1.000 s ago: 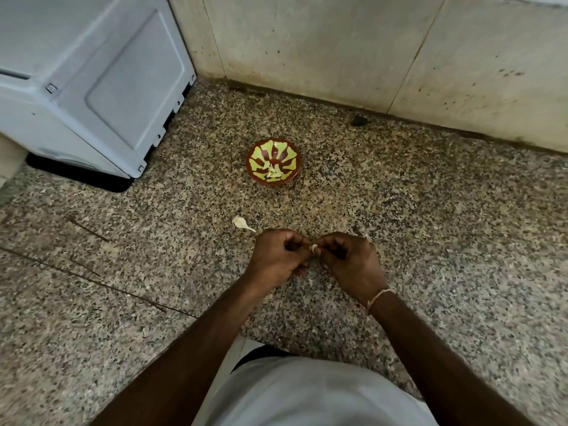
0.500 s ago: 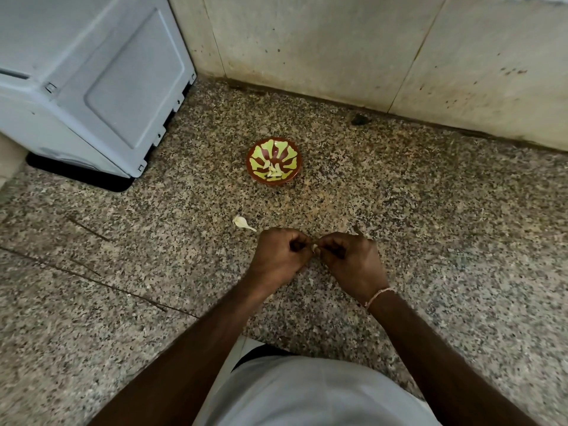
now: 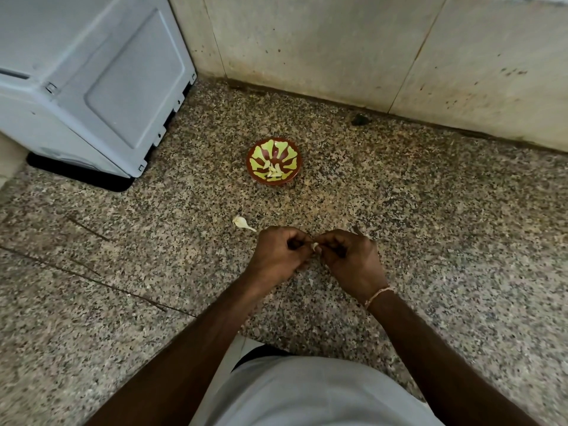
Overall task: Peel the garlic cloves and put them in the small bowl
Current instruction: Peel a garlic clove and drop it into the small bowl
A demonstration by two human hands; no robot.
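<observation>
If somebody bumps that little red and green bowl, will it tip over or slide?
The small bowl looks wide and shallow, so it would probably slide on the floor rather than tip. It holds only a few peeled cloves, so it is likely light and easy to shove.

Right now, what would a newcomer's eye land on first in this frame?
Probably the two hands meeting at centre, left hand and right hand pinching a pale garlic clove between them. Beyond them on the speckled floor sits the small bowl, red and green, holding peeled cloves.
</observation>
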